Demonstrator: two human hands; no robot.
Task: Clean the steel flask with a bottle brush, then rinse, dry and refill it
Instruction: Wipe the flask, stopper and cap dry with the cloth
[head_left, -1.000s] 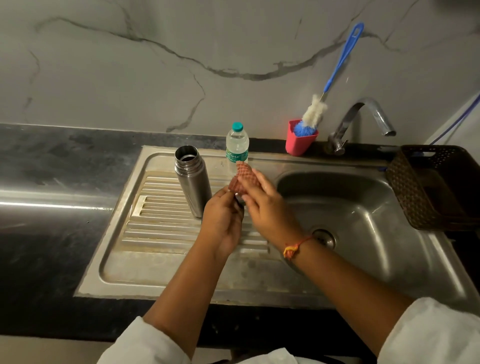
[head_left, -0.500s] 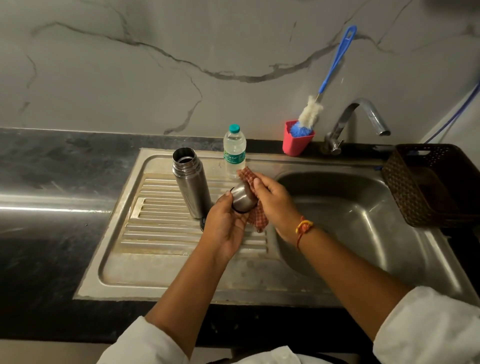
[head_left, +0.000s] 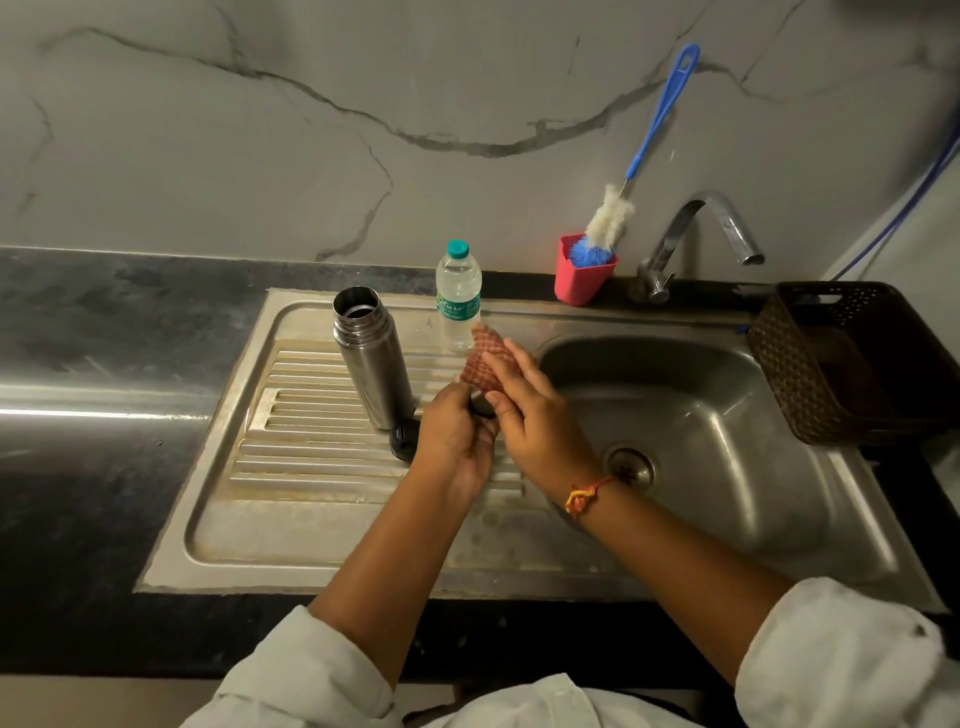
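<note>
White shirt, long sleeves bunched near elbows: L sleeve creased, R sleeve w/ small dark spot. Forearms bare. Knotted red-and-yellow thread band round wrist of R hand, short ends sticking out.

kitchen, sink corner. evidence: stainless steel sink with ribbed draining board, set in a dark stone counter; curved tap at the back; veined marble-look wall; red holder carrying a bottle brush; brown woven basket beside the basin; plastic water bottle.
</note>
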